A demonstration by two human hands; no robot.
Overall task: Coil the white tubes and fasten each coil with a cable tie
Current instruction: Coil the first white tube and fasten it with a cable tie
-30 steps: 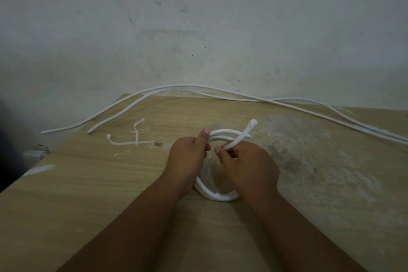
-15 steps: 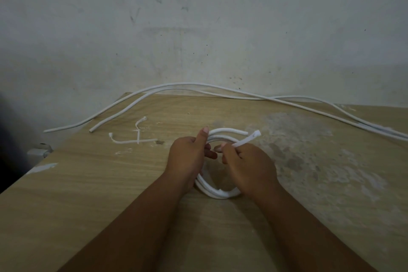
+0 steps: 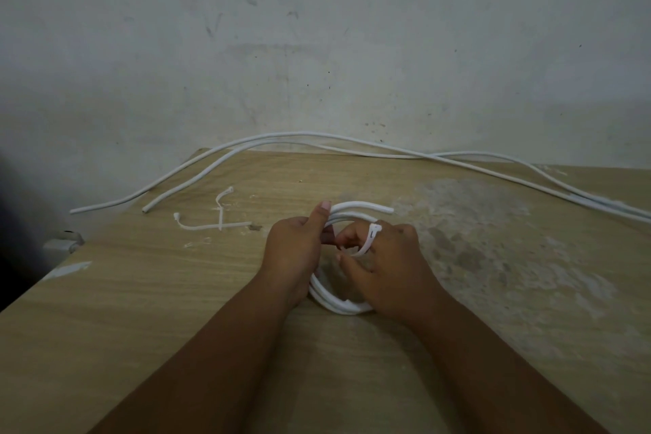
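A coiled white tube (image 3: 338, 303) stands tilted on the wooden table (image 3: 176, 292), with its free end (image 3: 387, 210) sticking out to the right. My left hand (image 3: 294, 250) grips the coil's left side, thumb up against the top loops. My right hand (image 3: 384, 268) pinches a white cable tie (image 3: 370, 240), which bends over my fingers inside the coil. Two long uncoiled white tubes (image 3: 246, 148) lie along the far edge of the table.
Two loose white cable ties (image 3: 215, 224) lie crossed on the table to the left of my hands. A stained wall (image 3: 317, 46) rises right behind the table. The table's left edge drops off near a small grey object (image 3: 63, 240).
The cable tie pointed up and right beyond the coil; it has been brought down and curled over my right fingers. My right hand opened a little and shifted inside the coil.
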